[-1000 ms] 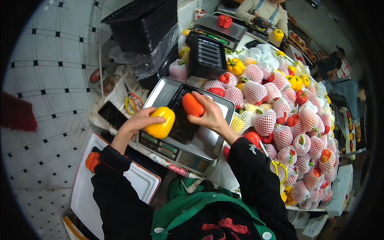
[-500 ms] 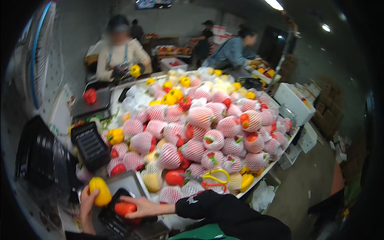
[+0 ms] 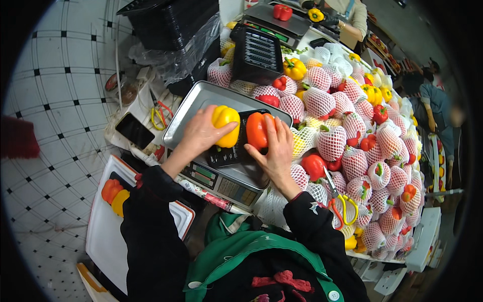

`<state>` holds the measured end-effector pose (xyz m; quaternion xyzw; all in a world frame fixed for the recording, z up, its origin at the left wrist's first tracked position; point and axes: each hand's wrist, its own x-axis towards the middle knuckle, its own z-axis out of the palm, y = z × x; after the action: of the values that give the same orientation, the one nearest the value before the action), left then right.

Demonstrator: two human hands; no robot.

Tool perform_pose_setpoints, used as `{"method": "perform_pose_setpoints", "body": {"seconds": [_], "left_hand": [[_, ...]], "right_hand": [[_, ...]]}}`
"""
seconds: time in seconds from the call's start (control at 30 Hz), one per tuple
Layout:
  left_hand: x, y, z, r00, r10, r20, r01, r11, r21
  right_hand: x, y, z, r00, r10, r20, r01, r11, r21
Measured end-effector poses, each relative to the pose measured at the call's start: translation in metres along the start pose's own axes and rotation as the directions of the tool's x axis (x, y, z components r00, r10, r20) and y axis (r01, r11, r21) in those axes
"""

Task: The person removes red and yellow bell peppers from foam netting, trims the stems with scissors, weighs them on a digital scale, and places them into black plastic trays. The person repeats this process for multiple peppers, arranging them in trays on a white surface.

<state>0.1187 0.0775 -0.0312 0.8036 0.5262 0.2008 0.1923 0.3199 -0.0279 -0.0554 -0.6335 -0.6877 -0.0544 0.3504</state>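
Note:
My left hand [image 3: 200, 132] is closed round a yellow bell pepper [image 3: 226, 120], thumb across its near side. Beside it, my right hand [image 3: 276, 153] grips an orange-red bell pepper [image 3: 257, 132] from its right side. Both peppers are at a small black plastic tray [image 3: 221, 159], side by side; whether the yellow one rests on its bottom I cannot tell. Under the tray is the metal pan [image 3: 183, 116] of a weighing scale, with its keypad and display panel [image 3: 221, 185] on my side.
Peppers in foam nets [image 3: 332, 141] are heaped at right, with scissors [image 3: 341, 201] on them. Black trays [image 3: 257, 55] stand beyond the pan. A phone [image 3: 135, 131] lies at left, above a white tray [image 3: 108, 226] holding packed peppers. A co-worker's gloved hand [image 3: 329, 19] is at the far side.
My view has swung down and left. The yellow pepper, held upright beside the tray before, is now at the tray beside the orange-red one. My right hand still holds the orange-red pepper.

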Motion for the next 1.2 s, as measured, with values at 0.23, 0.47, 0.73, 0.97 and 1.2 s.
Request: {"method": "perform_pose_setpoints", "body": {"seconds": [0.23,0.47,0.73,0.97,1.2], "left_hand": [[0.003,0.005,-0.014,0.979,0.074,-0.192,-0.091,0.993,-0.080],[-0.054,-0.017,-0.118,0.933,-0.149,-0.328,-0.092,0.782,-0.616],[-0.132,-0.045,-0.139,0.874,-0.326,-0.360,-0.052,0.674,-0.737],[-0.146,0.001,-0.116,0.968,-0.212,-0.134,0.070,0.744,-0.665],[-0.137,0.075,-0.064,0.921,0.247,0.302,-0.100,0.897,-0.430]], "right_hand": [[-0.014,0.009,-0.053,0.982,0.106,0.153,-0.130,0.979,0.158],[-0.098,0.036,-0.124,0.891,0.258,0.374,-0.358,0.905,0.228],[-0.112,0.024,-0.148,0.848,0.294,0.440,-0.425,0.875,0.234],[-0.091,-0.042,-0.160,0.853,-0.175,0.491,-0.203,0.756,0.622],[-0.094,-0.086,-0.191,0.832,-0.462,0.306,0.032,0.591,0.806]]}}
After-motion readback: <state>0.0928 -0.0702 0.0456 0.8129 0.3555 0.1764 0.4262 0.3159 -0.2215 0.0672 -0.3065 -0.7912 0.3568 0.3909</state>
